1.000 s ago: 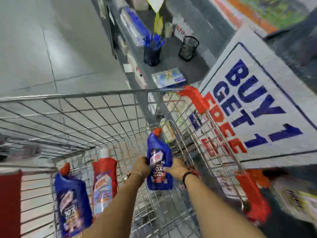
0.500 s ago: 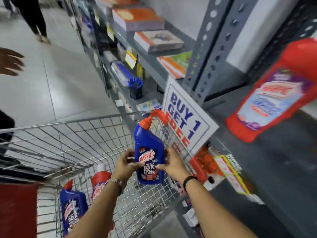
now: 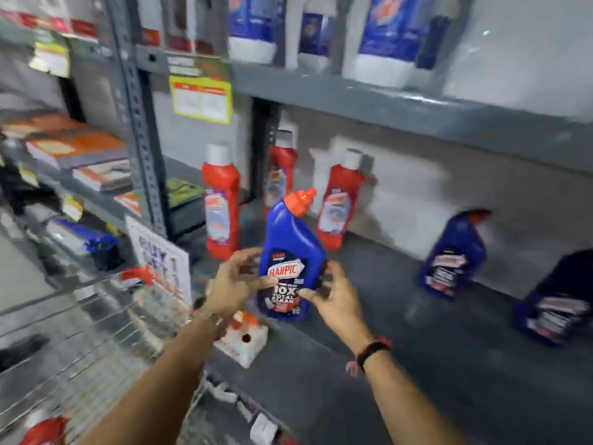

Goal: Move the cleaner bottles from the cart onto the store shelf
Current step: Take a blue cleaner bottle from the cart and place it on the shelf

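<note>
A blue Harpic cleaner bottle [image 3: 290,258] with an orange cap stands upright at the front edge of the grey store shelf [image 3: 401,348]. My left hand [image 3: 234,284] holds its left side and my right hand [image 3: 333,297] holds its right side, thumbs on the label. Three red cleaner bottles [image 3: 222,200] stand behind it near the shelf's back. Two more blue bottles [image 3: 454,255] stand further right on the same shelf. The wire cart [image 3: 80,342] is at lower left, with a red bottle cap [image 3: 45,430] showing at the bottom edge.
An upper shelf [image 3: 385,101] carries white and blue bottles overhead. A yellow price tag [image 3: 201,99] hangs from it. A "buy 1 get 1" sign [image 3: 162,258] stands by the grey upright post [image 3: 141,139]. Books [image 3: 77,149] lie on shelves to the left.
The blue bottle has been lifted out of the cart and brought up and right onto the shelf. My view has swung from the cart toward the shelf.
</note>
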`<move>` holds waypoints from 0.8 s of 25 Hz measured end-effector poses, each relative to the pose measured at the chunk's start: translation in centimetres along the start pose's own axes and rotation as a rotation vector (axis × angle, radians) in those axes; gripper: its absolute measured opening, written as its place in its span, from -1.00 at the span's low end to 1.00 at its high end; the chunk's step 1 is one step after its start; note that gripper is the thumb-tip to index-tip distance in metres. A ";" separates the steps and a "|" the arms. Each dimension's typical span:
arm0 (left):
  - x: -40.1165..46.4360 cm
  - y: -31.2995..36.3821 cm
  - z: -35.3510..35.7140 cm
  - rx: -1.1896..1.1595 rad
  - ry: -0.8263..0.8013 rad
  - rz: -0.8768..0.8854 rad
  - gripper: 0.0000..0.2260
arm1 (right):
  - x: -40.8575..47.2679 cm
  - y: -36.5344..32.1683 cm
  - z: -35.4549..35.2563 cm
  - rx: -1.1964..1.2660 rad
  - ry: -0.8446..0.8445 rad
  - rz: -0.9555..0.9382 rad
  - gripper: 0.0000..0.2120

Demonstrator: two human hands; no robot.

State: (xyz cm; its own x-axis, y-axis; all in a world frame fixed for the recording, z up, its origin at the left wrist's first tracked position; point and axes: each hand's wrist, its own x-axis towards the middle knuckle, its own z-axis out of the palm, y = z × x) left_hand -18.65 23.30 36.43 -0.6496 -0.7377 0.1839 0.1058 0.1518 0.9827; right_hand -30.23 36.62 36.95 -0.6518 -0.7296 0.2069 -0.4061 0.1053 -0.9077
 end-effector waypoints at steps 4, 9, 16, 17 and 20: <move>0.7 0.8 13.2 0.005 -0.240 0.046 -0.58 | -3.6 3.0 -11.2 -0.026 0.266 0.065 -0.56; -0.2 -2.4 21.2 -0.056 -0.289 -0.045 -0.63 | -5.9 8.1 -15.5 -0.099 0.400 0.200 -0.58; -0.2 -4.2 17.0 0.054 -0.168 0.060 -0.53 | -7.0 7.5 -8.3 -0.143 0.879 -0.078 -0.68; 0.0 -4.7 14.1 0.081 -0.082 0.070 -0.57 | -6.5 6.8 -5.6 -0.159 0.810 -0.154 -0.76; 0.1 -7.0 2.3 0.139 0.180 -0.030 -0.67 | -3.1 4.3 4.1 -0.105 0.440 -0.184 -0.85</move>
State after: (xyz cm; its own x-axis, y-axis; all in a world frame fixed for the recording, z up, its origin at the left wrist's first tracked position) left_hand -21.19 23.63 29.57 -0.5046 -0.8470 0.1676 -0.0241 0.2078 0.9779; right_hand -27.28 36.57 30.86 -0.7629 -0.3898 0.5157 -0.5877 0.0857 -0.8046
